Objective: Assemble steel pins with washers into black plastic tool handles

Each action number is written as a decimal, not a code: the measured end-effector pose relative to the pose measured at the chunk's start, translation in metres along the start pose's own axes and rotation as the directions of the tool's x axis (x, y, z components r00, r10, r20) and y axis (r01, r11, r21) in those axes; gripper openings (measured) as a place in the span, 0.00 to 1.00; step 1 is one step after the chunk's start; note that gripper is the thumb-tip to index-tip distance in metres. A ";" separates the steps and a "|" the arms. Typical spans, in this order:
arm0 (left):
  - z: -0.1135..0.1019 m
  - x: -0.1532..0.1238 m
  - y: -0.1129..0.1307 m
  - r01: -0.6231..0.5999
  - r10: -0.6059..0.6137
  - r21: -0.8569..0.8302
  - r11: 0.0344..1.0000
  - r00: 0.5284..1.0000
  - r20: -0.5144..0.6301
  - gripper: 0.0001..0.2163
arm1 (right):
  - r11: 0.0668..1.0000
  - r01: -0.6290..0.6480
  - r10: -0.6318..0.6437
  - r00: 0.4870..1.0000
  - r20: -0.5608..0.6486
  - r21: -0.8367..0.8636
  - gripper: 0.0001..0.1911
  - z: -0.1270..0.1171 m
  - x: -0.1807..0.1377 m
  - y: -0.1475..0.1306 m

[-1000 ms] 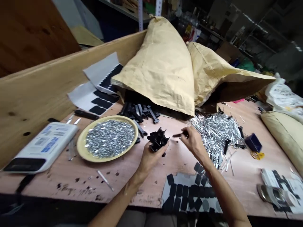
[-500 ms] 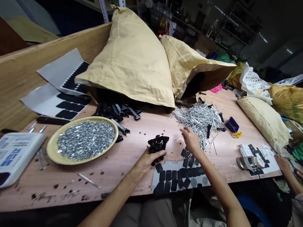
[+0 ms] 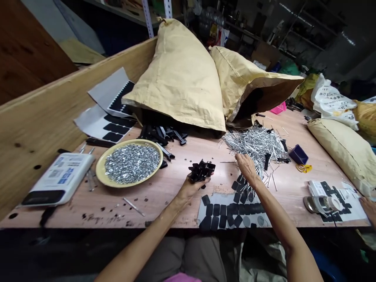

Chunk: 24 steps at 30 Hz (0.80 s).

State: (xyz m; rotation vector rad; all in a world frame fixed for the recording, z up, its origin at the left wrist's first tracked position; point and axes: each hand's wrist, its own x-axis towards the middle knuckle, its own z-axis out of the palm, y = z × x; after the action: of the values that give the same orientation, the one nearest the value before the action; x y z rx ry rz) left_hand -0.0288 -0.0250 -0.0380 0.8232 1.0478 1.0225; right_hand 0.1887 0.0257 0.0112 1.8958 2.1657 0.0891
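Black plastic parts [image 3: 201, 171], silver pins [image 3: 255, 143], yellow plate [image 3: 101, 168], tan sacks [image 3: 188, 78].

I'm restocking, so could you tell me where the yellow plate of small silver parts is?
Head view: the yellow plate lies left of the left hand, between it and the white device.

The desk [image 3: 164, 196] is a pale plywood top, scuffed and speckled with dark marks, and its front edge runs across the lower view. A tall wooden board [image 3: 38, 117] with a few drilled holes stands along its left side like a low wall. Behind that leans a dark brown panel [image 3: 26, 43]. At the back, slotted white uprights [image 3: 146, 17] and metal shelving [image 3: 296, 31] hold clutter in deep shadow. The desk top is well lit; the far room is dim.
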 end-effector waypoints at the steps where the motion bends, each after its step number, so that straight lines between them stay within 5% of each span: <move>1: -0.001 0.002 -0.003 -0.013 0.014 0.036 0.999 1.000 -0.027 0.14 | 0.997 -0.041 0.043 0.999 -0.028 0.061 0.16 -0.005 -0.003 0.000; 5: -0.003 0.012 -0.016 -0.096 0.115 0.180 0.979 0.988 -0.098 0.08 | 0.892 0.023 0.007 0.998 -0.066 0.452 0.17 -0.034 -0.021 -0.007; 9: -0.001 0.016 -0.018 -0.167 0.192 0.227 0.959 0.977 -0.091 0.04 | 0.793 0.268 -0.253 0.962 -0.104 0.548 0.15 -0.059 -0.034 -0.019; 13: 0.000 0.013 -0.011 -0.223 0.247 0.262 0.939 0.967 -0.062 0.06 | 0.699 0.252 -0.322 0.947 -0.021 0.669 0.11 -0.069 -0.037 -0.025; 18: 0.000 0.011 -0.010 -0.261 0.278 0.277 0.925 0.960 -0.022 0.06 | 0.798 0.339 -0.345 0.935 -0.083 0.498 0.07 -0.076 -0.034 -0.033; 24: 0.002 0.011 -0.017 -0.242 0.250 0.264 0.934 0.968 0.003 0.05 | 0.832 0.355 -0.401 0.916 0.019 0.426 0.18 -0.082 -0.035 -0.054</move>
State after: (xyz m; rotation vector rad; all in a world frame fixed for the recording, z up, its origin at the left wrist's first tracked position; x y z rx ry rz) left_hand -0.0209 -0.0199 -0.0563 1.1826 1.1418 1.1221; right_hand 0.1219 -0.0064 0.0838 1.5556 2.5885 -0.5835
